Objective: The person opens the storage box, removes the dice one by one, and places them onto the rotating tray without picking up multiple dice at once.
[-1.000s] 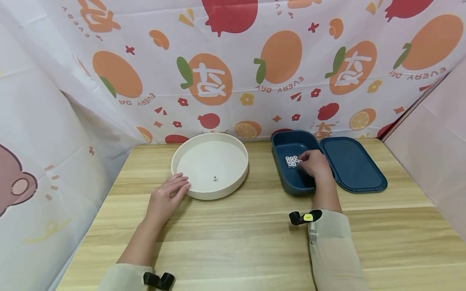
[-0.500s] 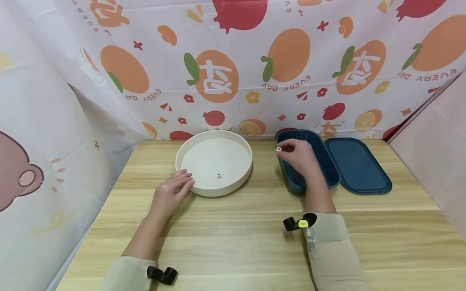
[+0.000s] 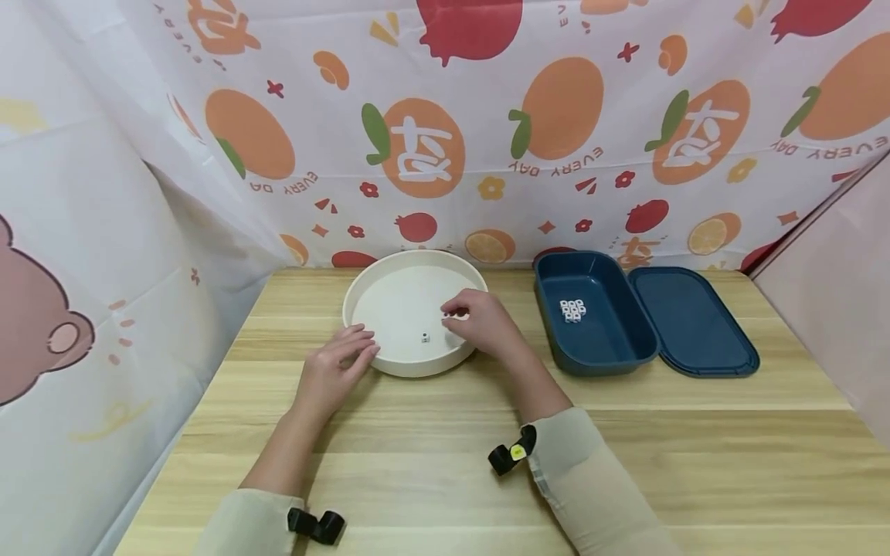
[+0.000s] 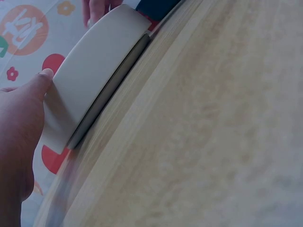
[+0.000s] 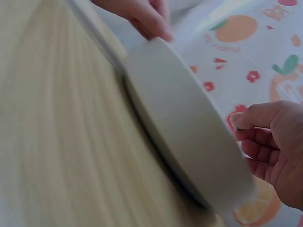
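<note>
A round cream tray (image 3: 403, 368) stands on the table, with one small white cube (image 3: 426, 337) bearing a dark dot on its floor. My left hand (image 3: 334, 367) rests on the tray's near left rim, its fingers loosely extended. In the left wrist view the thumb (image 4: 43, 78) lies at the rim, and the other fingers are mostly hidden. Over the right part of the tray, my right hand (image 3: 483, 323) pinches a tiny white cube (image 5: 238, 128) between thumb and forefinger; most of it is covered by the fingertips.
Right of the tray stands a deep blue box (image 3: 601, 366) with a compact cluster of small white cubes (image 3: 573, 310) on its floor. Its flat blue lid (image 3: 695, 320) lies against the right side. A fruit-print cloth (image 3: 528, 193) hangs behind the table (image 3: 431, 455).
My right hand has lifted a white cube out of the blue box and carried it left over the tray. My left hand stays at the rim; the head view has shifted slightly.
</note>
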The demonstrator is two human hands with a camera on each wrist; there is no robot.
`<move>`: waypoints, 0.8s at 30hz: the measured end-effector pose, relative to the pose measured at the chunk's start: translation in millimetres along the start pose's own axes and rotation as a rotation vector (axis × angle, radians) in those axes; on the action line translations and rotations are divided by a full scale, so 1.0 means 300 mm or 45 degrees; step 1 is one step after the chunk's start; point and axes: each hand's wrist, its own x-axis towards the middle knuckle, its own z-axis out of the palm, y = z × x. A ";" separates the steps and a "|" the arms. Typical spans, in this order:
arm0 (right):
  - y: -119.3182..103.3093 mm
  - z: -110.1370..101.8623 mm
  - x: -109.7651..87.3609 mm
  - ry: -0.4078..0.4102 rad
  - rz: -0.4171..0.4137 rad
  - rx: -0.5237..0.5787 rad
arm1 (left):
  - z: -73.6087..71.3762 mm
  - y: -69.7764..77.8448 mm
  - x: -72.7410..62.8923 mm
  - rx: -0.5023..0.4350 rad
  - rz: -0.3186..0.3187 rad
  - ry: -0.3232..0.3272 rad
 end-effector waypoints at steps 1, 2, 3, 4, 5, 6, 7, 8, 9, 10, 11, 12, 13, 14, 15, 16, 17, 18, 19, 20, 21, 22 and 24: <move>-0.004 0.015 0.008 -0.019 0.011 -0.013 | 0.000 0.000 0.001 -0.005 -0.001 0.002; -0.006 0.029 0.015 -0.038 0.014 -0.036 | -0.001 0.000 0.003 -0.005 -0.001 0.002; -0.008 0.041 0.023 -0.054 0.020 -0.066 | -0.001 0.000 0.004 -0.009 -0.004 0.000; -0.009 0.051 0.029 -0.064 0.028 -0.100 | -0.001 0.000 0.005 -0.008 -0.007 -0.004; -0.008 0.060 0.036 -0.074 0.041 -0.128 | -0.001 0.000 0.005 -0.008 -0.012 -0.007; -0.008 0.068 0.041 -0.084 0.063 -0.149 | -0.001 0.000 0.004 -0.005 -0.012 -0.007; -0.008 0.076 0.046 -0.093 0.083 -0.171 | -0.002 0.001 0.003 -0.006 -0.018 -0.007; -0.009 0.082 0.050 -0.099 0.105 -0.189 | -0.002 0.000 0.002 -0.001 -0.018 -0.006; -0.011 0.087 0.053 -0.103 0.127 -0.201 | -0.002 0.002 0.001 -0.004 -0.019 -0.002; -0.014 0.092 0.055 -0.107 0.152 -0.210 | -0.002 0.002 0.000 -0.001 -0.016 0.000; -0.017 0.096 0.058 -0.112 0.173 -0.227 | -0.002 0.002 0.000 0.003 -0.014 0.000; -0.021 0.100 0.059 -0.116 0.189 -0.249 | -0.002 0.002 -0.001 0.006 -0.011 0.001; -0.024 0.102 0.059 -0.119 0.197 -0.274 | -0.001 0.003 -0.002 0.007 -0.012 -0.003; -0.027 0.103 0.058 -0.119 0.203 -0.302 | 0.000 0.004 -0.002 0.013 -0.009 -0.005; -0.029 0.105 0.058 -0.120 0.206 -0.329 | 0.000 0.005 -0.002 0.013 -0.013 -0.007; -0.032 0.107 0.057 -0.119 0.206 -0.355 | 0.001 0.004 -0.003 0.018 -0.018 -0.009; -0.033 0.109 0.057 -0.117 0.204 -0.376 | 0.000 0.005 -0.003 0.019 -0.022 -0.010; -0.035 0.110 0.057 -0.117 0.203 -0.390 | -0.001 0.006 -0.003 0.020 -0.027 -0.011; -0.037 0.111 0.057 -0.119 0.202 -0.401 | -0.002 0.006 -0.002 0.021 -0.029 -0.013; -0.037 0.112 0.057 -0.120 0.203 -0.412 | -0.003 0.006 -0.002 0.024 -0.032 -0.015; -0.038 0.113 0.056 -0.124 0.203 -0.420 | -0.004 0.006 -0.002 0.021 -0.035 -0.017; -0.039 0.114 0.056 -0.127 0.205 -0.427 | -0.005 0.006 -0.002 0.023 -0.036 -0.022; -0.040 0.116 0.056 -0.134 0.209 -0.441 | -0.006 0.005 -0.001 0.027 -0.038 -0.033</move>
